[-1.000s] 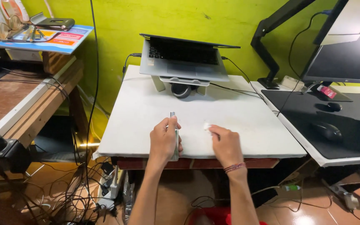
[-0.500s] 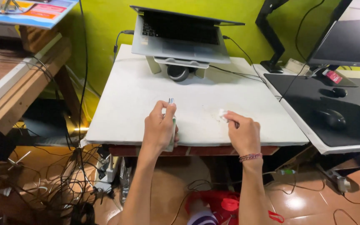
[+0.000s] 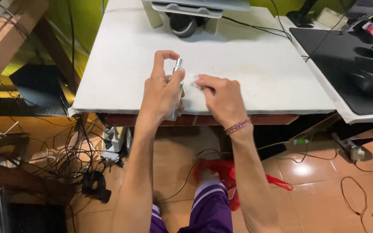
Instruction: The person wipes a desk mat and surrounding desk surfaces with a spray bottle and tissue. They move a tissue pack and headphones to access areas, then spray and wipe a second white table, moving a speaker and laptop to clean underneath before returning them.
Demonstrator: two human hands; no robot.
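— Bottle check: where do I have it?

— Your left hand is wrapped around the slim bottle. It stands nearly upright over the near edge of the white table. The forefinger is curled up above the silver cap and the thumb is pressed against the side. Your right hand is just beside it, fingertips pinched on a small white wad close to the bottle's upper part.

— So which step am I at?

— I'd judge you are bringing the wad and the cap together, with nothing pressed yet as far as I can tell. A next move would call for a steady left grip, and for the wad to stay right at the cap.

— How much room do I have?

— Both wrists hang off the near edge, so the bottle's lower end is over the floor, not over the tabletop. Ahead of your hands the white top is bare up to the laptop stand. To your right, a black mat with a mouse lies well apart. Below you are loose cables and a red bag.
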